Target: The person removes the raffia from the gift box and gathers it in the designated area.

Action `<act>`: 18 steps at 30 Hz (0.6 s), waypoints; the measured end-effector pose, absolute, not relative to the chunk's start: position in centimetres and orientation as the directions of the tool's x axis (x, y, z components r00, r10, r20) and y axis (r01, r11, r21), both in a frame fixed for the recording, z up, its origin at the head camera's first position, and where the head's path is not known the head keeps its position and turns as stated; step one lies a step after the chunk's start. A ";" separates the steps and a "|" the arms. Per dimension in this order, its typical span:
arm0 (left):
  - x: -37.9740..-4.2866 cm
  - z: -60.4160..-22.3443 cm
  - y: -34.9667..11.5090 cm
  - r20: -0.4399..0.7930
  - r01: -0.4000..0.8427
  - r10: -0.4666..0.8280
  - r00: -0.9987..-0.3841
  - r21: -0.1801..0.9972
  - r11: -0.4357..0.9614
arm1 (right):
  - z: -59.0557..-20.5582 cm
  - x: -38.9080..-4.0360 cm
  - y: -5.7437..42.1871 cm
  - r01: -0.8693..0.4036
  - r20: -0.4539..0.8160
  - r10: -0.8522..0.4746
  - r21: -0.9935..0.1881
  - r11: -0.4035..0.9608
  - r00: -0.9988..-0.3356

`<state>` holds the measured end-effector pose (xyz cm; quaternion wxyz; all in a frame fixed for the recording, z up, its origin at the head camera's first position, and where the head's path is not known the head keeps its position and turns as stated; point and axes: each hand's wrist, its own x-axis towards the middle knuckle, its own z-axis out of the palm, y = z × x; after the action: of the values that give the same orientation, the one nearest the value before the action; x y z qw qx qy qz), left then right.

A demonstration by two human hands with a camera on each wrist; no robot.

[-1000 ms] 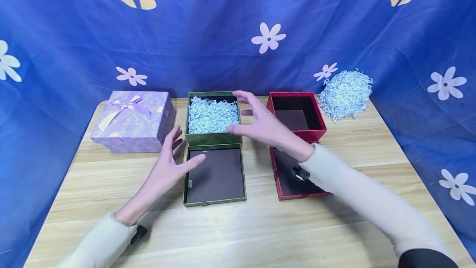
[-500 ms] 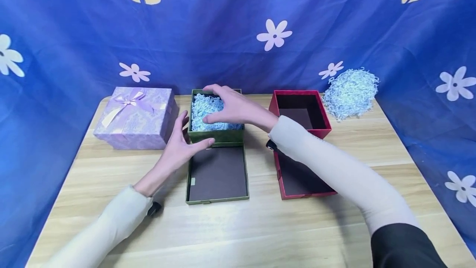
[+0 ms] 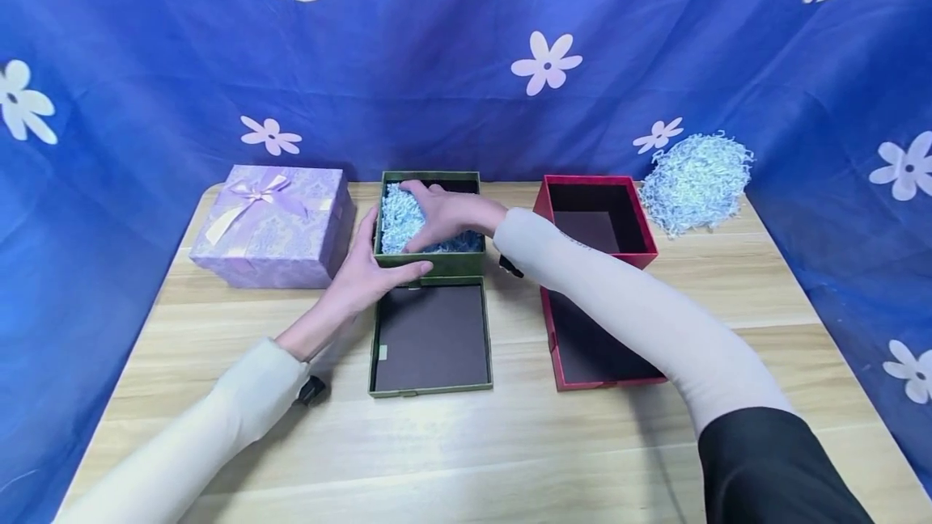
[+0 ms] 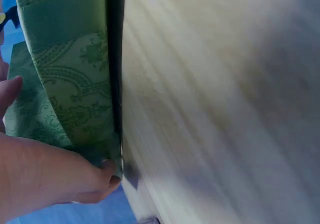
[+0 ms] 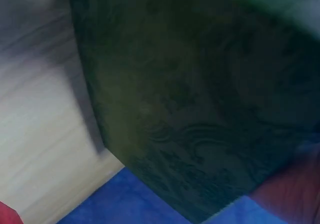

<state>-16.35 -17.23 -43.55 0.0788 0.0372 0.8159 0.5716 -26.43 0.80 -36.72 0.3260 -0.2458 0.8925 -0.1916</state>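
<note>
A green box (image 3: 446,267) filled with light-blue shredded paper (image 3: 401,217) stands at the back middle. My left hand (image 3: 358,272) holds its front left corner, with fingers along the left side and thumb across the front. In the left wrist view, the fingertips (image 4: 107,173) rest on the box's patterned side (image 4: 77,83). Inside the box, my right hand (image 3: 446,215) lies over the shredded paper, thumb and forefinger spread apart; its other fingers are mostly hidden. The right wrist view shows mainly the box's dark outer wall (image 5: 180,93).
The green lid (image 3: 433,338) lies inside-up before its box. A lilac box with a bow (image 3: 273,229) stands left. To the right are an open red box (image 3: 586,225), its lid (image 3: 600,346) and a shredded-paper heap (image 3: 695,183). A blue curtain (image 3: 437,55) hangs behind.
My right hand has moved left and down from the green box's right edge into the shredded paper. My left hand has moved up and right onto the box's front left corner.
</note>
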 end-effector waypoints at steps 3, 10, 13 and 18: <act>-16.5 -43.4 -17.1 -0.098 -0.042 0.158 -0.983 0.945 0.325 | -37.0 -26.9 0.5 -0.311 -0.533 -0.555 -0.481 0.819 -0.639; -16.6 -43.4 -17.4 -0.114 -0.058 0.168 -0.979 0.949 0.309 | -38.6 -27.1 0.0 -0.282 -0.470 -0.603 -0.587 0.759 -0.644; -16.5 -43.5 -17.4 -0.122 -0.063 0.186 -0.975 0.952 0.298 | -39.3 -26.9 -0.1 -0.252 -0.425 -0.616 -0.648 0.719 -0.663; -16.9 -43.4 -17.2 -0.112 -0.048 0.207 -0.972 0.956 0.290 | -39.9 -26.8 0.1 -0.247 -0.358 -0.624 -0.696 0.675 -0.695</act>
<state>-16.86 -17.20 -43.44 0.1074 0.0499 0.7958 0.5939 -26.82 0.11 -39.94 0.2988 -0.2516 0.8649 -0.3153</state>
